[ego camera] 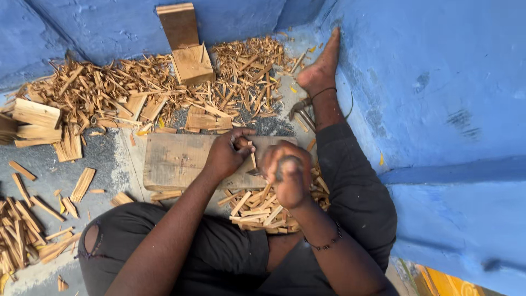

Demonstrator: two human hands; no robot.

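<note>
A grey floor [109,159] hemmed by blue walls [438,82] is strewn with split wood slivers [109,87], and a flat wooden block [175,159] is laid before the seated person. A thin wooden stick [252,156] is pinched upright on the block by the closed left hand [226,154]. A small dark blade [257,171], mostly hidden, is gripped in the fisted right hand [287,172], just beside the stick, above a heap of cut sticks [263,211].
</note>
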